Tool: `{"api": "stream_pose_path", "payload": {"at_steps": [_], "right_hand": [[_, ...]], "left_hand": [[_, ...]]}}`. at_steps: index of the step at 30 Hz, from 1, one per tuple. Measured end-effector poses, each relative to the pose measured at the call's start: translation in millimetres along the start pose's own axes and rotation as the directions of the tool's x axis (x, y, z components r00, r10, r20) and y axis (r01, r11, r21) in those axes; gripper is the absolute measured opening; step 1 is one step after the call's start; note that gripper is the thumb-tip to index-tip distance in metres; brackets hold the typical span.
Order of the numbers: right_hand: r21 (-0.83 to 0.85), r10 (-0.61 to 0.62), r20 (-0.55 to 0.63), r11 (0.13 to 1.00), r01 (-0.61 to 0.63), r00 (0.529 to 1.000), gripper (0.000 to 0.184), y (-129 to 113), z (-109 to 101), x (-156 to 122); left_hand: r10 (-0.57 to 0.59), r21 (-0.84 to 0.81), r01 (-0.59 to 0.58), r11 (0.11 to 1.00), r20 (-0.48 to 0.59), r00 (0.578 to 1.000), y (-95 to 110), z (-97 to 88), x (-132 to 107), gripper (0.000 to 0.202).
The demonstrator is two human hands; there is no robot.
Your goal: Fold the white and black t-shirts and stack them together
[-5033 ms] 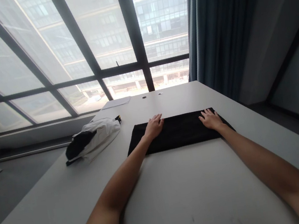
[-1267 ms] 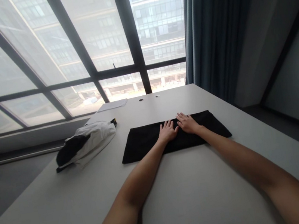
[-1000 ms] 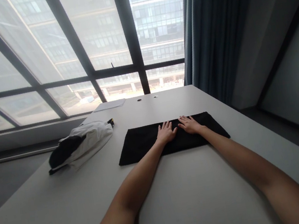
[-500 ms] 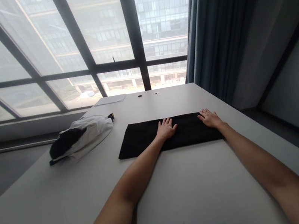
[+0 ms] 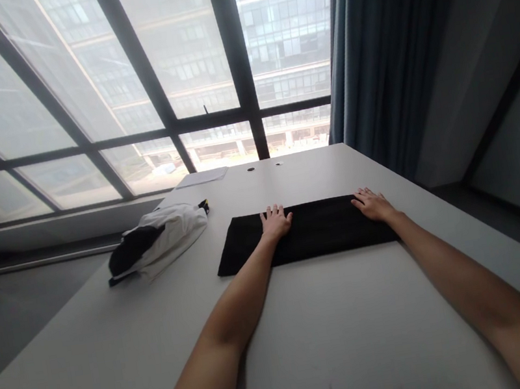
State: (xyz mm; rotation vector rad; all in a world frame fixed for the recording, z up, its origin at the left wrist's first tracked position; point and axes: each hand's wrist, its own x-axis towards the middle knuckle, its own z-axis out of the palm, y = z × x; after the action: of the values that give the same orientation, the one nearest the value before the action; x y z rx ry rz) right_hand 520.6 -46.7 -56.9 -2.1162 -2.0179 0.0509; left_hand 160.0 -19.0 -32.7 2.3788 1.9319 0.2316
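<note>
A black folded cloth, perhaps a garment, lies flat as a long strip across the white table. My left hand rests palm down on its left half, fingers spread toward the far edge. On the right end of the cloth lies my right hand, also flat with fingers apart. Neither hand grips the fabric. The cloth's exact kind cannot be made out.
A crumpled white and black garment lies on the left of the white table. Near the far edge are a sheet of paper and a dark round hole. Windows stand behind, with a blue curtain at right.
My left hand has slid leftward along the black cloth, away from my right hand. The right hand stays at the cloth's right end. The whole view has shifted slightly.
</note>
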Motion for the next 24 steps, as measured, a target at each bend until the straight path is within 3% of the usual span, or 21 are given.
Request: {"api": "stream_pose_path", "payload": {"at_steps": [5, 9, 12, 15, 17, 20, 24], "right_hand": [[0.004, -0.008, -0.009, 1.0, 0.008, 1.0, 0.062, 1.3, 1.2, 1.4], [0.005, -0.012, -0.002, 1.0, 0.012, 1.0, 0.062, 1.7, 2.6, 3.1], [0.01, -0.014, -0.006, 1.0, 0.014, 1.0, 0.061, 1.5, 3.6, 3.7], [0.014, -0.014, -0.015, 1.0, 0.014, 1.0, 0.061, 1.0, 3.7, 3.2], [0.018, -0.014, -0.017, 1.0, 0.014, 1.0, 0.061, 0.8, 3.3, 2.6], [0.02, -0.012, -0.019, 1.0, 0.013, 1.0, 0.061, 1.4, 3.0, 2.1], [0.023, -0.011, -0.023, 1.0, 0.012, 1.0, 0.06, 2.1, 3.6, 2.6]], "left_hand": [[-0.011, -0.043, 0.008, 0.999, -0.053, 0.999, -2.6, -16.3, 6.8, 0.067], [-0.065, -0.011, 0.064, 0.998, -0.102, 0.993, -24.7, -30.4, 11.9, 0.064], [-0.093, 0.023, 0.097, 0.995, -0.122, 0.988, -44.3, -25.7, 10.1, 0.06], [-0.102, 0.018, 0.104, 0.994, -0.072, 0.992, -54.6, -15.5, 7.0, 0.059], [-0.101, 0.009, 0.102, 0.995, -0.067, 0.993, -55.1, -12.3, 6.4, 0.059], [-0.08, -0.002, 0.081, 0.997, -0.17, 0.982, -48.7, -14.9, 6.5, 0.055], [0.077, 0.008, -0.078, 0.997, -0.283, 0.956, -29.1, -18.4, 3.7, 0.054]]}}
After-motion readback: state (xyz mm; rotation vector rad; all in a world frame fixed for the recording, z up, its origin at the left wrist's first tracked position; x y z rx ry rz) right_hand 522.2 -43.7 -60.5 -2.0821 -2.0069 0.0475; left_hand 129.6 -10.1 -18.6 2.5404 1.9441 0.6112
